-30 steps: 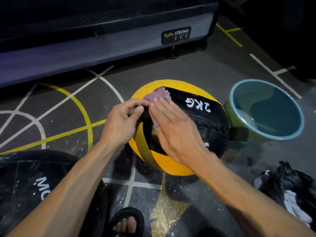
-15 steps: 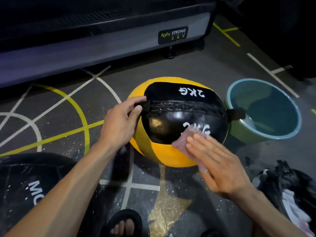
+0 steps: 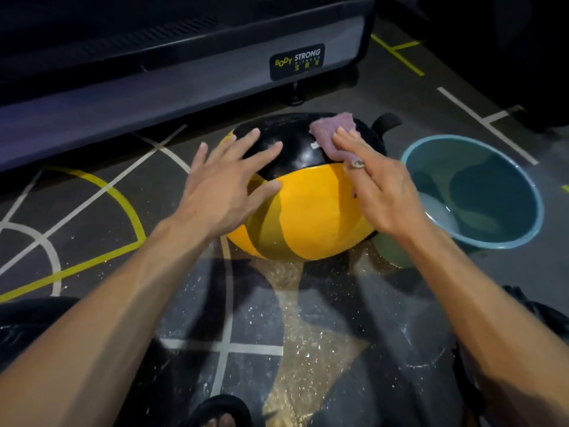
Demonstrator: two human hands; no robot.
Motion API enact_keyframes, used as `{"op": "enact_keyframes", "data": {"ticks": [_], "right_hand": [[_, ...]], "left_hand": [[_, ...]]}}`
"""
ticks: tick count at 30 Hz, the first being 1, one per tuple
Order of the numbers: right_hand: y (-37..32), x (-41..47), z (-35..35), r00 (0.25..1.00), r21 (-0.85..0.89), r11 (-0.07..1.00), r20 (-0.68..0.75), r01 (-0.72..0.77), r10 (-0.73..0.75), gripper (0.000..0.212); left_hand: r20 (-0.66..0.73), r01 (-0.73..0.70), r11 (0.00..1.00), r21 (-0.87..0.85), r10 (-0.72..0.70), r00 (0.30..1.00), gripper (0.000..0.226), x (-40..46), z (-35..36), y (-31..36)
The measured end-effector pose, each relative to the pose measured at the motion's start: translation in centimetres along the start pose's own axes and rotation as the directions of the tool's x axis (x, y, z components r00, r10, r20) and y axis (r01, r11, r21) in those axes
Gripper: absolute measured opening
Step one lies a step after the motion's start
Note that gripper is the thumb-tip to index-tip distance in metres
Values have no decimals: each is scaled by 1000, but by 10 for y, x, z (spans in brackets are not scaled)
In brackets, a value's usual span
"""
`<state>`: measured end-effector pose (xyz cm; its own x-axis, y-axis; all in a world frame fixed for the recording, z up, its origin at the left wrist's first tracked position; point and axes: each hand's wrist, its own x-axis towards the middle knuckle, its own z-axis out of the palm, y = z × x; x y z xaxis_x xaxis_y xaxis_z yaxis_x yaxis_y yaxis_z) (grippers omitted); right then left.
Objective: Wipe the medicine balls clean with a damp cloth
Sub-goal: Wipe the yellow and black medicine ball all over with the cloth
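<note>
Both hands work the ball from the near side. Left hand [image 3: 228, 180], fingers spread and straight, lies flat against the left flank of the medicine ball [image 3: 308, 211], steadying it on the floor [image 3: 197, 303]. Right hand [image 3: 378, 192], fingers also straight, presses a pinkish cloth [image 3: 331, 135] onto the black panel at the top right of the ball; it pins the cloth under flat fingers and does not clutch it. The ball sits between the arms, yellow half toward the viewer, black half beyond. To wipe well, I would keep the left palm braced so the ball cannot roll, sweep the cloth in overlapping passes across the glossy black part, then turn the ball to reach the yellow underside touching the floor. Just right of the ball stands a blue bucket [image 3: 535, 208] with water, handy for rinsing the cloth. Beyond the ball runs the grey base of a gym machine [image 3: 184, 87].
</note>
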<state>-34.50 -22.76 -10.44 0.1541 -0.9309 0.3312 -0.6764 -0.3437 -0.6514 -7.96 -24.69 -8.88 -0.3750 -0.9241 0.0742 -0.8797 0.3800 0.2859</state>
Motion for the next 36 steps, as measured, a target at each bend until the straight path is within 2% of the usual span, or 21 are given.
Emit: {"op": "enact_keyframes", "data": {"ticks": [4, 8, 10, 12, 14, 16, 19, 21, 22, 24, 25, 26, 27, 29, 30, 32, 34, 36], "right_hand": [[20, 11, -6, 999, -55, 998, -52, 2, -5, 49], [14, -23, 44, 986, -101, 994, -158, 42, -58, 50], [13, -51, 74, 980, -172, 971, -77, 166, -181, 53], [22, -66, 84, 943, -286, 899, 67, 331, -326, 54], [32, -59, 70, 924, -340, 859, 129, 383, -361, 55], [30, -38, 53, 939, -310, 887, 79, 342, -334, 53], [16, 11, 45, 973, -212, 960, -104, 182, -208, 51], [-1, 38, 61, 977, -198, 969, -125, 148, -174, 52], [-8, 40, 74, 975, -219, 957, -70, 192, -211, 52], [-5, 10, 102, 924, -297, 877, 174, 378, -339, 52], [5, -16, 113, 877, -292, 842, 316, 453, -362, 50], [16, -43, 118, 844, -243, 857, 424, 454, -327, 44], [27, -68, 118, 835, -203, 909, 502, 365, -224, 34], [37, -89, 105, 840, -205, 978, 536, 32, 85, 27], [38, -88, 99, 842, -178, 975, 498, -135, 208, 30], [30, -75, 82, 831, -25, 921, 424, -388, 361, 38], [10, -50, 61, 799, 149, 833, 414, -533, 437, 34], [-16, -27, 37, 848, 261, 819, 310, -510, 429, 31]], "left_hand": [[16, 38, 996, -75, -37, 999, 62, 30, 0, -16], [13, 73, 992, -100, -72, 997, 64, 53, -2, -24], [1, 87, 991, -104, -87, 996, 62, 61, -3, -28], [-20, 111, 988, -106, -114, 993, 59, 65, -4, -31], [-32, 127, 986, -112, -131, 991, 59, 69, -4, -30], [-29, 153, 980, -128, -158, 987, 60, 75, -6, -28], [3, 194, 969, -153, -196, 981, 61, 90, -10, -26], [0, 205, 971, -120, -207, 978, 62, 102, -10, -25], [-2, 214, 972, -98, -215, 977, 62, 107, -10, -27], [15, 231, 970, -83, -230, 973, 63, 112, -10, -31], [26, 241, 967, -87, -240, 971, 64, 113, -9, -36], [38, 254, 962, -99, -252, 967, 65, 113, -9, -43], [48, 268, 955, -124, -264, 963, 66, 113, -10, -51], [56, 286, 940, -185, -280, 958, 66, 114, -10, -65], [61, 296, 933, -204, -290, 955, 66, 114, -11, -70], [75, 310, 924, -226, -300, 951, 66, 114, -13, -74], [70, 325, 914, -242, -317, 946, 65, 112, -13, -75], [58, 328, 909, -258, -324, 944, 64, 113, -10, -77]]}}
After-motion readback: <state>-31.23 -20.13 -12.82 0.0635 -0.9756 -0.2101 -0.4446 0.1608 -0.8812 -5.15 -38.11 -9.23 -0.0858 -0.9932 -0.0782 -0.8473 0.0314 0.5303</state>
